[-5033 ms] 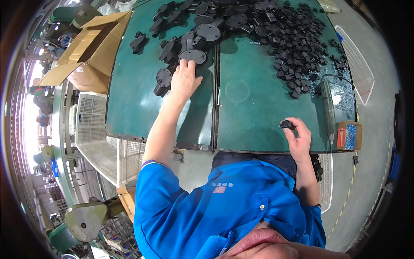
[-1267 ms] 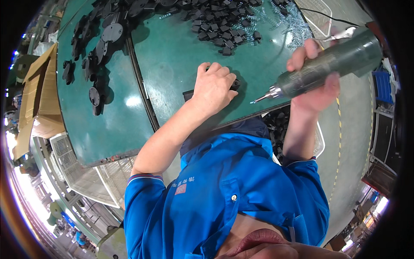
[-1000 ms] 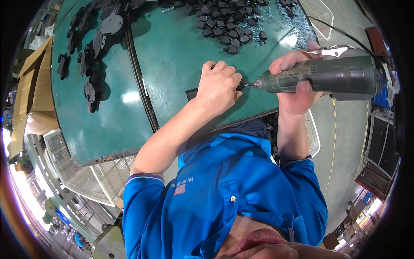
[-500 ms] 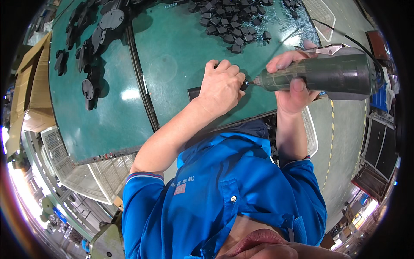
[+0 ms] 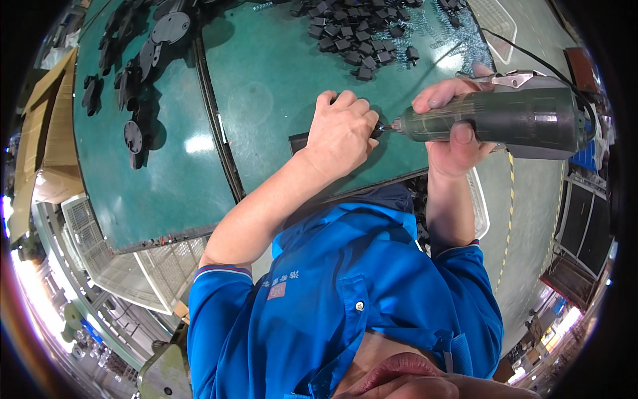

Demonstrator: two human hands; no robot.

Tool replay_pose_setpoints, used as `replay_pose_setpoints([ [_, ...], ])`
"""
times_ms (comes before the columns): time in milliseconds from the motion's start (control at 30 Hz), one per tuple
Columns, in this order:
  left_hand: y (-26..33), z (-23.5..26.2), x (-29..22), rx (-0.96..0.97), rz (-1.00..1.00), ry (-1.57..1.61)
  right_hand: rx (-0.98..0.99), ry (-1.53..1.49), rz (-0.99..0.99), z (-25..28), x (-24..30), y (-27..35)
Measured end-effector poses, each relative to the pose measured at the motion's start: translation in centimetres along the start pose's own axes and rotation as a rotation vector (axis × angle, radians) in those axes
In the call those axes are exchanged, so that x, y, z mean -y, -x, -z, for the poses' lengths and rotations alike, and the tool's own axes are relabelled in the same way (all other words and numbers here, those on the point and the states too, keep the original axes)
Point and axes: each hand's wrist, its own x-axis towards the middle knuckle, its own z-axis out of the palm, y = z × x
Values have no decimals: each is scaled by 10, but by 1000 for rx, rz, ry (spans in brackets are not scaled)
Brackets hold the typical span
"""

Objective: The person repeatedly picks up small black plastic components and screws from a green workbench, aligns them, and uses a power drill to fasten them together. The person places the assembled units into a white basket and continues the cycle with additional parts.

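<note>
My left hand point(image 5: 341, 130) is wrapped over a black part point(image 5: 298, 142) on the green tabletop point(image 5: 266, 100). One end of the part shows left of my fingers, and the rest is mostly hidden under them. In my right hand point(image 5: 457, 133) lies a dark green electric screwdriver point(image 5: 512, 114), held level with its tip pointing left. The bit meets the end of the black part just beside my left fingers. Whether a screw sits there is too small to tell.
Small black blocks point(image 5: 352, 40) are heaped at the far side, with thin springs point(image 5: 455, 40) to their right. Larger black parts point(image 5: 134, 136) lie at the left. A dark strip point(image 5: 216, 126) crosses the table; a cardboard box point(image 5: 58, 146) stands past its left edge. A cable point(image 5: 541, 61) trails off the screwdriver.
Both hands stay nearly in place. The screwdriver has shifted very slightly, and its bit is still at the black part's end.
</note>
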Motion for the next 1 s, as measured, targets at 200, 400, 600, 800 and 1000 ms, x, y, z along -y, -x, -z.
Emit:
replay_pose_setpoints([
  [200,0,1,0,10,6,-16,23,28,14,2,-4,3],
  [400,0,1,-1,1,7,-19,28,-17,38,1,-3,0],
  [600,0,1,-1,9,6,-20,3,-18,54,-3,-4,0],
  [800,1,-1,1,-9,-1,-21,126,93,77,-2,-8,1],
  [1000,-1,2,-1,70,32,-32,341,134,97,-6,-19,1],
])
